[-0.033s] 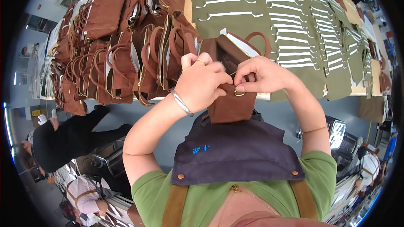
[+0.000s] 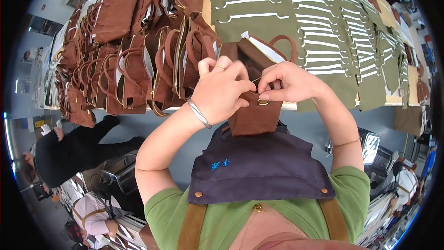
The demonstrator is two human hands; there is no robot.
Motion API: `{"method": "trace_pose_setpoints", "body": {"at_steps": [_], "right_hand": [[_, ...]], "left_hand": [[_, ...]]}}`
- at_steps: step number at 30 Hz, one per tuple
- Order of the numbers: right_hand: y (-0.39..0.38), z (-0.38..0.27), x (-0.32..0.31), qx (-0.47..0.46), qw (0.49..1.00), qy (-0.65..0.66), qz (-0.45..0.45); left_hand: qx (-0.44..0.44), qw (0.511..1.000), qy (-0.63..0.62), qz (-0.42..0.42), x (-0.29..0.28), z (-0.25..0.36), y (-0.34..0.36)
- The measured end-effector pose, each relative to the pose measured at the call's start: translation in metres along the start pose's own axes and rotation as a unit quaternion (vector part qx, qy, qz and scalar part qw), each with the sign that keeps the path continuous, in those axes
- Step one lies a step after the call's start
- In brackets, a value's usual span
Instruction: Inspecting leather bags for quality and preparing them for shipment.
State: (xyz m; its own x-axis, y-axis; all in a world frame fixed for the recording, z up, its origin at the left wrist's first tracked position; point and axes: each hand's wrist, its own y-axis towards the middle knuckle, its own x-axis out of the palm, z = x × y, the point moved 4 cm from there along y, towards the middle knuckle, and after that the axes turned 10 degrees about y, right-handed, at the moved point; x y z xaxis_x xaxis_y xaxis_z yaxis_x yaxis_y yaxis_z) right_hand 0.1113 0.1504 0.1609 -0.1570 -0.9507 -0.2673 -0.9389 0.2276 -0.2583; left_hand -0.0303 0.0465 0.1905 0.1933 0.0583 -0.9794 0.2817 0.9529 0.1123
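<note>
Evidently the brown bag (image 2: pixel 255 119) is the thing in hand: it sits near the middle of the view, toward two o'clock, its lower end reaching past the near edge of the worktop (image 2: pixel 290 106). The right hand (image 2: pixel 287 83) pinches the bag's rim between thumb and forefinger, beside a metal ring (image 2: pixel 263 103). The left hand (image 2: pixel 219 88) curls at the same rim from nine o'clock; some of its fingers are blurred, and whether they grip anything I cannot tell.

As a judgement, the soft rim could fold or slip if the right pinch loosens, since only fingertips hold it. The overhanging end might also drag the bag toward six o'clock.

Counted: two hands, one bag being handled, one ring visible and one upright handle (image 2: pixel 293 48) at its one o'clock. Other brown bags (image 2: pixel 113 18), at ten o'clock, number well over a dozen, but overlap too much for certainty. The olive panels (image 2: pixel 252 30), around one o'clock, run to dozens, overlapping likewise.
</note>
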Motion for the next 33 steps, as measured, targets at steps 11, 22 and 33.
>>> {"method": "trace_pose_setpoints", "body": {"at_steps": [11,22,33], "right_hand": [[-0.005,-0.006,0.006,0.043,0.999,-0.01,0.005],[-0.005,-0.01,0.014,0.015,0.995,-0.078,0.064],[-0.006,-0.014,0.019,-0.034,0.996,-0.053,0.069]], "left_hand": [[0.025,0.999,-0.045,0.003,0.005,-0.01,0.003],[0.01,0.997,-0.062,0.038,0.006,-0.001,0.003],[0.023,0.993,-0.118,0.012,0.007,-0.007,0.001]]}}
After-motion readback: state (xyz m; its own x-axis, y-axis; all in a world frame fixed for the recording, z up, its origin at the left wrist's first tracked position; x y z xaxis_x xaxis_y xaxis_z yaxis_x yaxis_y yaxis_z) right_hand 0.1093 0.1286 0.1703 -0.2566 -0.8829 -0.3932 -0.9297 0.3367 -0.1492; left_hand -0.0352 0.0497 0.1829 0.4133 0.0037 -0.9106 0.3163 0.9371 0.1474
